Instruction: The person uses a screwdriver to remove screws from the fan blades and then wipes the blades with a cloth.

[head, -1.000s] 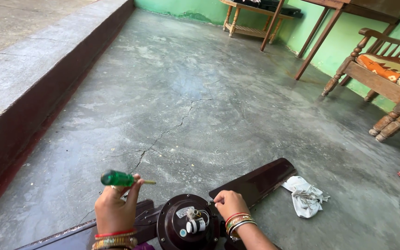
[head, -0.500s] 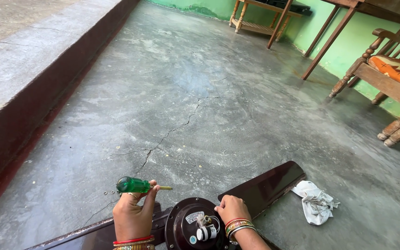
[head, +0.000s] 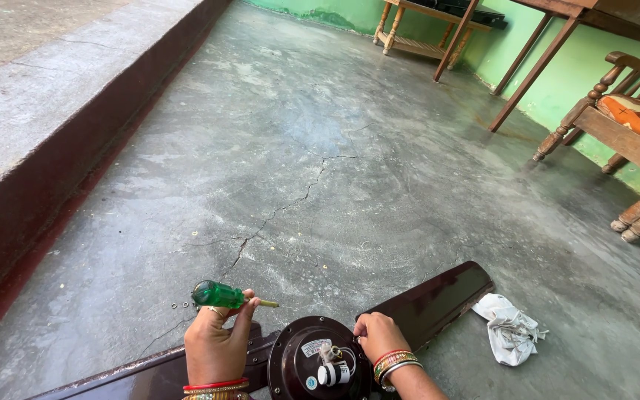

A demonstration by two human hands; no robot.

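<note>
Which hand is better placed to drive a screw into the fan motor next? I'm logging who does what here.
Probably the left hand: it already holds the green-handled screwdriver in its grip, just beside the ceiling fan motor housing. The right hand rests on the housing's rim, seemingly steadying it.

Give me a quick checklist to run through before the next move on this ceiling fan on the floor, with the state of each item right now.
1. Green-handled screwdriver in hand: ok, the left hand holds it by the handle, shaft pointing right.
2. Fan motor steadied: ok, the right hand rests on its upper right edge.
3. Screwdriver tip on a screw: not ok, it is raised, clear of the motor.
4. Loose small parts accounted for: cannot tell, a few tiny pieces lie on the floor left of the screwdriver.
5. Rag within reach: ok, it lies past the blade tip.
6. Wires at the hub: cannot tell, too small.
</note>
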